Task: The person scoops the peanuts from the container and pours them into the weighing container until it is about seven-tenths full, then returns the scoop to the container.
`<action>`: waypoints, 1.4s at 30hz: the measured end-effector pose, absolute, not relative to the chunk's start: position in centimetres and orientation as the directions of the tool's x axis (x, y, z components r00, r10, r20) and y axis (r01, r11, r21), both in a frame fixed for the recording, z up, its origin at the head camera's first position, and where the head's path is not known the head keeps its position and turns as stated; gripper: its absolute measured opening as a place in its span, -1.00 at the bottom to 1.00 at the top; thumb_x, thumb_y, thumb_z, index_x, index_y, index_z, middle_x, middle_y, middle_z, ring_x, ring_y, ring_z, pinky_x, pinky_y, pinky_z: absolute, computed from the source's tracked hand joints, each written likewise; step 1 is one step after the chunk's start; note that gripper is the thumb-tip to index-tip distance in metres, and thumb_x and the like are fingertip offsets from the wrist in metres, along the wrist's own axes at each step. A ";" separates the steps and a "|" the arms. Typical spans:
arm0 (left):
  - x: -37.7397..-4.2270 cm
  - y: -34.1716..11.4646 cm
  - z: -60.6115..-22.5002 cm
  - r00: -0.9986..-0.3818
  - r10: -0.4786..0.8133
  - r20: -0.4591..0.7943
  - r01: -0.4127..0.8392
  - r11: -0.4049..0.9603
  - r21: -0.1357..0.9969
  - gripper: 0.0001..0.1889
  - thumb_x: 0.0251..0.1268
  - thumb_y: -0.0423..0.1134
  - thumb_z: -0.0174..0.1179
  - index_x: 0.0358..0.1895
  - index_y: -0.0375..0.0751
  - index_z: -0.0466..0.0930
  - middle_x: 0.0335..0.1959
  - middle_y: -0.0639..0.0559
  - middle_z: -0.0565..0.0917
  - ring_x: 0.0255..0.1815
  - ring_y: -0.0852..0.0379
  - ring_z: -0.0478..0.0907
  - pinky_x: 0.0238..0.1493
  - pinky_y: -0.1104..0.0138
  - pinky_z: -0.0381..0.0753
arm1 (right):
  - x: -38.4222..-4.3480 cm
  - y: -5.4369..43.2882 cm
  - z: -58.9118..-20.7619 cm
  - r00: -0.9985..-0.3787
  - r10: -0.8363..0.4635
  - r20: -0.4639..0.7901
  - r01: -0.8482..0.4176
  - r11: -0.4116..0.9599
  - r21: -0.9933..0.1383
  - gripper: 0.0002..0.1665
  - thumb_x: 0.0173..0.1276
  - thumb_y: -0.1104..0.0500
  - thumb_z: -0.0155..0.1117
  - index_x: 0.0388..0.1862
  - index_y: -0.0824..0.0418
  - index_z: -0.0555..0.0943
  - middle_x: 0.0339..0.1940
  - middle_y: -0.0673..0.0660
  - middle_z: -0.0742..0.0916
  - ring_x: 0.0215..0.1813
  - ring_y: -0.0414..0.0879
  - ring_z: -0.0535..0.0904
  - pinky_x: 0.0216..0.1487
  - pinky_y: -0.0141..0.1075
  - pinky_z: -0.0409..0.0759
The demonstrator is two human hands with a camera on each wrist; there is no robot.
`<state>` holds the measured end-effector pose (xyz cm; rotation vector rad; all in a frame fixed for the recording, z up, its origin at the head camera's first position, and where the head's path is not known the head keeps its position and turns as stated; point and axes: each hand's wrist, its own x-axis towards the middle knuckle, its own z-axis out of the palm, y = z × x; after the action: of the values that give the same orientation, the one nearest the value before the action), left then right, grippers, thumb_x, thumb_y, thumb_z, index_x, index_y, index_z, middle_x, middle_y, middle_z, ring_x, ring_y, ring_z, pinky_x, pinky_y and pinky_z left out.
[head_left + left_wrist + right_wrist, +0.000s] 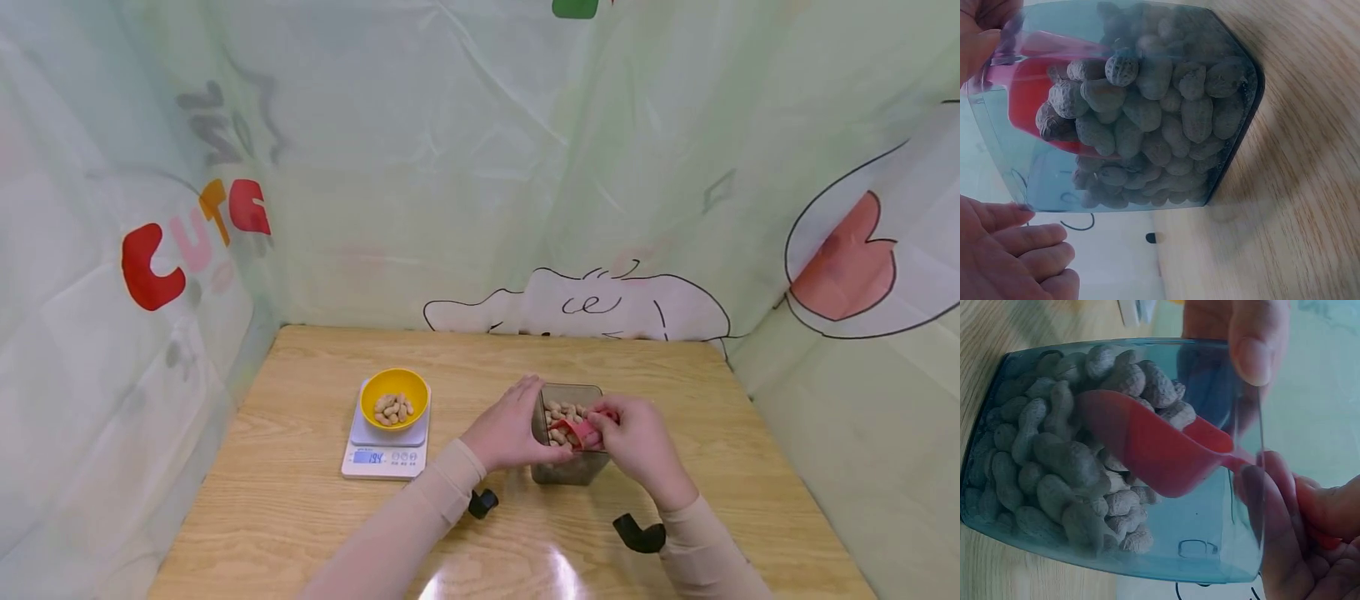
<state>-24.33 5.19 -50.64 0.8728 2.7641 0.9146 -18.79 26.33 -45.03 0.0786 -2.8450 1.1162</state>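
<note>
My right hand (637, 437) pinches the handle of a red scoop (1160, 447), whose bowl is down among unshelled peanuts (1172, 125) in a clear, tinted plastic container (570, 473). Several peanuts lie in and against the scoop. The left hand (517, 429) steadies the container at its near left corner, thumb along the front and fingers along the left side. In the left wrist view one fingertip (1019, 212) meets the rim while the other fingers extend past it. The container stands upright on the table, peanuts filling its lower part.
Left of the container, a yellow bowl (416, 386) with several peanuts sits on a white digital scale (385, 468) with a lit display. Black curved pieces (640, 534) show beside both wrists. Printed sheeting (450, 208) hangs behind and around the wooden table (300, 533).
</note>
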 end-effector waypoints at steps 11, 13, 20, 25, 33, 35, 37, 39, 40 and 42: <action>-24.4 5.2 -50.8 -0.836 0.544 0.072 0.476 0.653 0.589 0.25 0.12 0.49 0.44 0.74 -0.09 0.09 0.79 -0.11 0.14 0.81 -0.02 0.10 0.72 0.08 0.31 | -19.5 26.8 -45.6 -0.981 0.147 -0.125 0.181 0.468 -0.865 -0.68 0.64 0.32 0.13 0.05 0.61 0.65 -0.38 0.20 0.76 -0.44 -0.16 0.80 -0.35 -0.33 0.84; -24.3 5.2 -50.9 -0.839 0.539 0.069 0.471 0.657 0.588 0.25 0.12 0.50 0.44 0.74 -0.09 0.10 0.79 -0.10 0.15 0.81 -0.01 0.10 0.72 0.08 0.32 | -19.6 26.9 -45.7 -0.973 0.158 -0.167 0.217 0.391 -0.895 -0.65 0.66 0.32 0.11 0.12 0.66 0.60 -0.37 0.19 0.76 -0.44 -0.17 0.80 -0.31 -0.32 0.85; -24.1 5.4 -51.0 -0.835 0.546 0.071 0.479 0.657 0.582 0.25 0.13 0.51 0.42 0.74 -0.11 0.10 0.79 -0.11 0.15 0.81 -0.01 0.09 0.73 0.08 0.30 | -19.2 27.4 -45.6 -0.955 0.197 -0.221 0.272 0.286 -0.919 -0.62 0.69 0.32 0.09 0.19 0.68 0.54 -0.35 0.14 0.76 -0.43 -0.23 0.80 -0.26 -0.36 0.85; -24.1 5.4 -51.1 -0.837 0.543 0.066 0.475 0.662 0.580 0.26 0.12 0.52 0.42 0.75 -0.09 0.09 0.80 -0.09 0.14 0.81 0.00 0.09 0.72 0.10 0.30 | -18.6 27.5 -45.5 -0.956 0.218 -0.199 0.262 0.317 -0.911 -0.64 0.69 0.33 0.10 0.19 0.65 0.56 -0.31 0.18 0.75 -0.40 -0.21 0.81 -0.24 -0.35 0.85; -24.3 5.4 -51.0 -0.839 0.539 0.074 0.475 0.660 0.582 0.27 0.09 0.50 0.45 0.75 -0.06 0.06 0.80 -0.07 0.11 0.80 0.00 0.11 0.72 0.09 0.31 | -18.7 27.1 -45.3 -0.995 0.089 -0.044 0.088 0.577 -0.812 -0.76 0.63 0.34 0.19 0.01 0.52 0.71 -0.39 0.21 0.80 -0.42 -0.13 0.78 -0.36 -0.30 0.83; -24.3 5.4 -51.0 -0.839 0.539 0.076 0.475 0.658 0.584 0.27 0.09 0.49 0.46 0.75 -0.07 0.06 0.80 -0.08 0.11 0.81 0.00 0.11 0.72 0.09 0.31 | -18.9 26.9 -45.3 -0.998 0.061 -0.027 0.059 0.625 -0.778 -0.79 0.63 0.33 0.21 -0.05 0.46 0.73 -0.42 0.19 0.80 -0.42 -0.11 0.75 -0.39 -0.29 0.80; -24.3 5.3 -50.9 -0.838 0.540 0.078 0.476 0.655 0.588 0.27 0.09 0.50 0.46 0.75 -0.06 0.06 0.80 -0.08 0.12 0.81 0.00 0.11 0.71 0.09 0.32 | -18.9 26.8 -45.2 -0.998 0.049 -0.030 0.055 0.643 -0.764 -0.80 0.63 0.32 0.21 -0.06 0.43 0.73 -0.44 0.18 0.80 -0.42 -0.10 0.73 -0.40 -0.27 0.79; -24.3 5.3 -51.0 -0.836 0.543 0.081 0.479 0.650 0.589 0.27 0.09 0.50 0.45 0.75 -0.07 0.07 0.80 -0.10 0.13 0.80 -0.01 0.13 0.71 0.09 0.32 | -18.9 26.7 -45.3 -0.998 0.058 -0.035 0.064 0.645 -0.761 -0.79 0.63 0.31 0.21 -0.05 0.44 0.74 -0.44 0.18 0.80 -0.43 -0.09 0.73 -0.41 -0.25 0.79; -24.4 5.3 -51.0 -0.835 0.544 0.082 0.482 0.650 0.588 0.27 0.09 0.50 0.45 0.75 -0.08 0.08 0.79 -0.11 0.14 0.80 -0.02 0.13 0.71 0.08 0.33 | -18.9 26.6 -45.3 -0.997 0.070 -0.038 0.074 0.643 -0.762 -0.79 0.63 0.31 0.22 -0.05 0.45 0.74 -0.43 0.19 0.80 -0.44 -0.10 0.74 -0.41 -0.25 0.80; -24.4 5.4 -51.0 -0.834 0.546 0.083 0.482 0.647 0.591 0.26 0.09 0.49 0.46 0.75 -0.08 0.08 0.79 -0.12 0.14 0.79 -0.02 0.15 0.71 0.08 0.33 | -19.0 26.5 -45.3 -0.994 0.098 -0.044 0.096 0.632 -0.769 -0.76 0.62 0.30 0.22 -0.02 0.47 0.74 -0.41 0.21 0.80 -0.46 -0.11 0.76 -0.40 -0.24 0.81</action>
<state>-24.40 5.36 -50.98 0.8631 2.7567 0.9441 -18.98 26.51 -45.25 -0.1691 -2.8361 1.3360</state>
